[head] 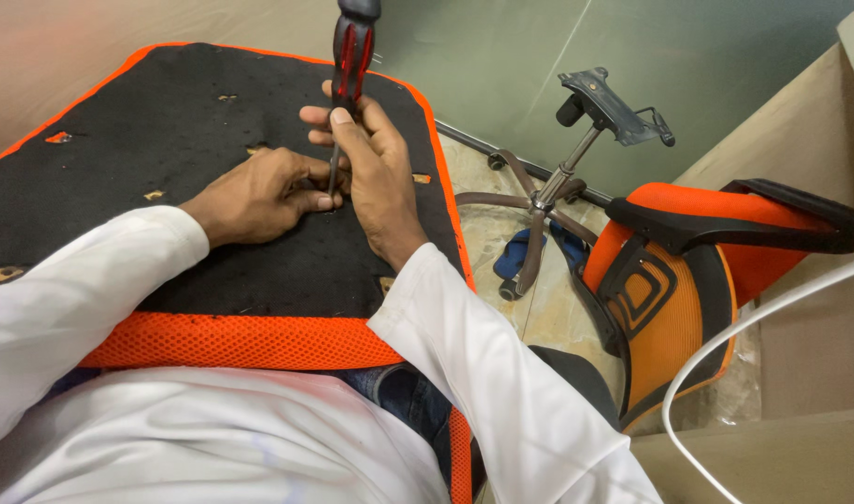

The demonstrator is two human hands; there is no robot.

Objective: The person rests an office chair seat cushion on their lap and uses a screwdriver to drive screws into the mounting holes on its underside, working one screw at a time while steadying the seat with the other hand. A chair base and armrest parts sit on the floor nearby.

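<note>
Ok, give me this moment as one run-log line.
right hand: grips upright red-and-black-handled screwdriver | left hand: steadies its tip | surface: black-bottomed orange mesh seat cushion on lap | floor: wheeled chair base

Long white sleeves cover both arms to the wrists, loose and creased; the same white cloth covers the torso, with blue jeans showing below it.
</note>
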